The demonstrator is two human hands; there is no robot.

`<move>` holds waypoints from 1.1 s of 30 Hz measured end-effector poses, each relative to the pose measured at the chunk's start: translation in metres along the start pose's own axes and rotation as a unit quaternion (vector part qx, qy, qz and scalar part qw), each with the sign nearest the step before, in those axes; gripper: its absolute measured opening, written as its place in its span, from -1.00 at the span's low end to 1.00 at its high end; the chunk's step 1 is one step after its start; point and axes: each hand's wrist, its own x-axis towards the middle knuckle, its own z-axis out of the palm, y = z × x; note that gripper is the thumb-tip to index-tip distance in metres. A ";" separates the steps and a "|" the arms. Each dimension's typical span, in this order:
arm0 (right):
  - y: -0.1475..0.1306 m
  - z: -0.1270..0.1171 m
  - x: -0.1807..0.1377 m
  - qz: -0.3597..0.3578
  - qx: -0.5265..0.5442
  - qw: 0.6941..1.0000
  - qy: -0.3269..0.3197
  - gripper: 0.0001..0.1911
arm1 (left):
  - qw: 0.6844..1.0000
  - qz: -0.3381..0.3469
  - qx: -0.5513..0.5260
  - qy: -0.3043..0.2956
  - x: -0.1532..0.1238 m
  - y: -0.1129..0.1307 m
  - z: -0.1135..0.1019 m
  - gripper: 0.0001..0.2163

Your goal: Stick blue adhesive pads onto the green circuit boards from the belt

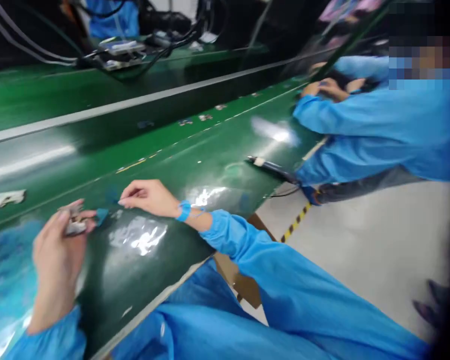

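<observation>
My left hand (60,245) is closed around a small grey-and-white part (76,226), its details blurred. A small blue piece of film (102,216) sticks out by the fingertips of that hand, to the right of the part. My right hand (152,197) is held just over the green bench mat (180,240), a short way right of the left hand. Its thumb and forefinger are pinched together; whatever is between them is too small to make out. A blue band (183,210) circles the right wrist.
A white part (8,198) lies at the left. Several small parts (205,117) sit along the green strip beyond the mat. A dark pen-like tool (272,167) with a cable lies to the right, near a co-worker's blue sleeve (352,117). Cables and a device (122,47) are at the back.
</observation>
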 end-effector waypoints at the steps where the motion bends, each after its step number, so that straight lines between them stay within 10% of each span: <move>1: -0.001 -0.001 0.000 0.028 0.023 0.999 0.002 -0.60 | 0.997 -0.063 -0.033 -0.008 0.001 -0.009 -0.001 -0.82; 10: 0.001 0.013 -0.008 0.073 0.032 0.997 0.008 -0.50 | 0.997 0.051 -0.008 -0.058 -0.002 -0.063 0.012 -0.39; 20: -0.010 0.007 -0.017 -0.112 -0.232 0.966 0.018 -0.80 | 0.996 0.069 0.026 -0.049 -0.004 -0.067 0.006 -0.50; 29: -0.012 0.004 -0.018 -0.106 -0.239 0.965 0.035 -0.78 | 0.988 -0.031 -0.116 -0.102 -0.005 -0.059 0.007 -0.63; 33: -0.013 0.007 -0.018 -0.017 -0.142 0.990 0.018 -0.62 | 0.991 0.035 -0.026 -0.127 -0.001 -0.058 -0.004 -0.67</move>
